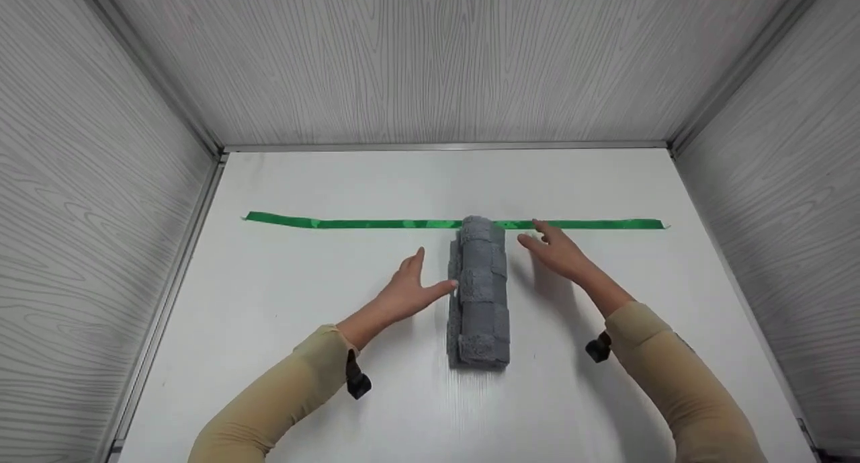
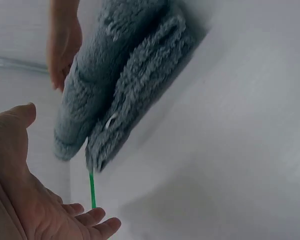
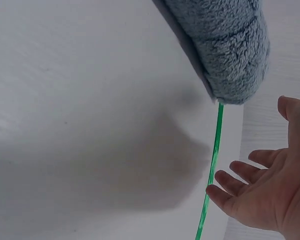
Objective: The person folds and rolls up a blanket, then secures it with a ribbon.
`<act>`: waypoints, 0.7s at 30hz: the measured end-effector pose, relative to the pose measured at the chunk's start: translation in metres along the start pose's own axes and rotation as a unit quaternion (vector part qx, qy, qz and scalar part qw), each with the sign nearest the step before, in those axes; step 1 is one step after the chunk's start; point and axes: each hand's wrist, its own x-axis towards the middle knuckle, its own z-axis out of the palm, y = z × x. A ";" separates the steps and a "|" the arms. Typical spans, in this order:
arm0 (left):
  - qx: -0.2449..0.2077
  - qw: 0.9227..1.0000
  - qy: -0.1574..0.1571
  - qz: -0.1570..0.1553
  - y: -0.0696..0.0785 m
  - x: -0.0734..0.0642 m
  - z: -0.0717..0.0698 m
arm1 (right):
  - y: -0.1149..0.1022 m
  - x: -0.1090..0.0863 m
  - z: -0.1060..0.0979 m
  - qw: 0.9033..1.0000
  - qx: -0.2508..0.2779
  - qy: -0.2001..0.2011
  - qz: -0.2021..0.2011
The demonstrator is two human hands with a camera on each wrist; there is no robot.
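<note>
A grey fluffy cloth, folded and rolled into a long bundle, lies lengthwise on the white table, its far end over a green tape strip. To its left is my left hand, fingers spread, the thumb tip right at the bundle's side in the head view. On the other side my right hand hovers with its fingers extended, apart from the cloth and near the tape. In the left wrist view the bundle shows a thick roll beside a flatter folded layer. Neither hand grips anything.
Grey wood-grained panels enclose the table at the back and both sides. A metal rail runs along the back edge. Small black wrist devices sit at both cuffs of the tan sleeves.
</note>
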 end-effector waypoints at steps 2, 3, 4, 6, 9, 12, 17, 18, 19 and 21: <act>-0.015 1.000 -0.010 0.003 0.004 -0.002 0.011 | -0.004 0.000 0.005 1.000 0.023 -0.013 0.000; -0.020 1.000 -0.015 0.004 0.005 -0.003 0.016 | -0.006 -0.001 0.007 0.999 0.031 -0.019 0.002; -0.025 1.000 -0.018 0.007 0.006 -0.004 0.021 | -0.008 -0.001 0.009 0.999 0.038 -0.025 0.004; -0.029 0.999 -0.023 0.011 0.009 -0.006 0.028 | -0.011 -0.001 0.013 0.997 0.062 -0.040 0.014; -0.031 0.999 -0.031 0.019 0.012 -0.008 0.037 | -0.014 -0.003 0.019 0.991 0.116 -0.064 0.035; -0.027 0.998 -0.041 0.025 0.013 -0.010 0.042 | -0.017 -0.005 0.023 0.980 0.169 -0.088 0.051; -0.028 0.998 -0.053 0.029 0.012 -0.012 0.047 | -0.017 -0.007 0.030 0.963 0.232 -0.116 0.072; -0.030 0.998 -0.055 0.030 0.012 -0.012 0.047 | -0.018 -0.006 0.031 0.959 0.245 -0.119 0.076; -0.032 0.997 -0.057 0.029 0.012 -0.012 0.047 | -0.017 -0.006 0.033 0.955 0.257 -0.122 0.082; -0.035 0.997 -0.060 0.031 0.011 -0.012 0.048 | -0.017 -0.004 0.035 0.948 0.279 -0.125 0.092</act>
